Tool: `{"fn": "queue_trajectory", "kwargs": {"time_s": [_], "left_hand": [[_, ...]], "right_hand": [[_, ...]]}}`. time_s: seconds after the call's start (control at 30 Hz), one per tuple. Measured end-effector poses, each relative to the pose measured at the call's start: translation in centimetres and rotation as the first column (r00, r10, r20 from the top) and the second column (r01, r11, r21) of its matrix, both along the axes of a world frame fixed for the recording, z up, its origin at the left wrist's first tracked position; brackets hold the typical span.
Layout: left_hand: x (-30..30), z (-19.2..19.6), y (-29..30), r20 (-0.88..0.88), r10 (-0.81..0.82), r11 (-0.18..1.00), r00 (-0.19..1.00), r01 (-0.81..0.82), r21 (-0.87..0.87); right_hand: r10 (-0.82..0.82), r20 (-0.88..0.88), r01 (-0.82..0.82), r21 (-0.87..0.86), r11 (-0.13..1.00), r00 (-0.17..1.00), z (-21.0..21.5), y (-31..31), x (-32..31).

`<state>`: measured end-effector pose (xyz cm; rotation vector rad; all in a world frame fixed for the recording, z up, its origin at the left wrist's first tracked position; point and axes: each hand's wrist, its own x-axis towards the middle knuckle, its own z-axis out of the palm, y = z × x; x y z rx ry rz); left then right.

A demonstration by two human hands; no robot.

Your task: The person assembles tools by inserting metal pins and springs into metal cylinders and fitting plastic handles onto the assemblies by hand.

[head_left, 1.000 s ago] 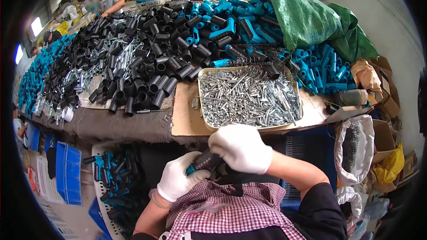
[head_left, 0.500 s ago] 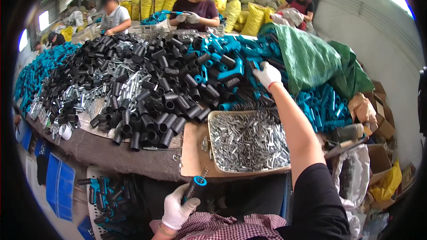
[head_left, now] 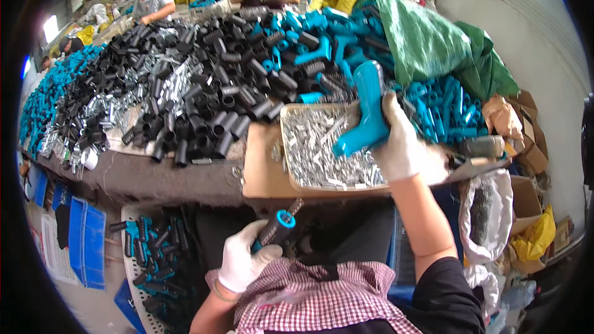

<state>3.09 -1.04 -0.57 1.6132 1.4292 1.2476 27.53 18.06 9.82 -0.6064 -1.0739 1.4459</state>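
Observation:
My left hand (head_left: 242,256), in a white glove, is low in front of my checked apron. It is closed round a black cylindrical grip (head_left: 272,234) with a teal ring at its upper end, and a coil spring (head_left: 296,206) sticks up out of that end. Above the tray's right side, my gloved right hand (head_left: 403,142) holds a teal plastic housing (head_left: 370,105) shaped like a pistol grip; its fingers are partly hidden behind the part. Beneath it a cream tray (head_left: 284,139) is filled with small silvery metal pieces.
Heaps of black tubes (head_left: 229,96) and teal housings (head_left: 442,111) cover the table, partly under a green sheet (head_left: 427,43). Finished-looking teal-and-black pieces fill a white crate (head_left: 128,215) at lower left. An open white sack (head_left: 489,222) stands at right. Several people work across the table.
My right hand has come back from the far heap toward me, now with a teal housing in it. The left hand still holds the grip with the spring. The view has tipped downward.

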Motion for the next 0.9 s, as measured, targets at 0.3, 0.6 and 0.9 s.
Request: {"fn": "queue_trajectory", "kwargs": {"time_s": [0.3,0.6,0.9], "left_hand": [[1.2,2.0,-2.9,-0.159,-0.128,0.986,0.979,0.108,-0.126],[-0.2,2.4,-4.4,-0.279,-0.157,0.987,0.947,0.137,-0.088],[-2.5,1.3,-3.2,0.175,-0.497,0.702,0.850,0.513,-0.494]], "right_hand": [[0.074,-0.082,-0.083,-0.118,0.989,0.994,-4.6,-11.6,-0.8],[0.602,0.203,-0.608,-0.039,0.793,0.772,-5.7,-12.1,1.2],[-0.579,0.718,-0.816,0.558,0.149,0.386,-5.1,-15.2,1.0]]}}
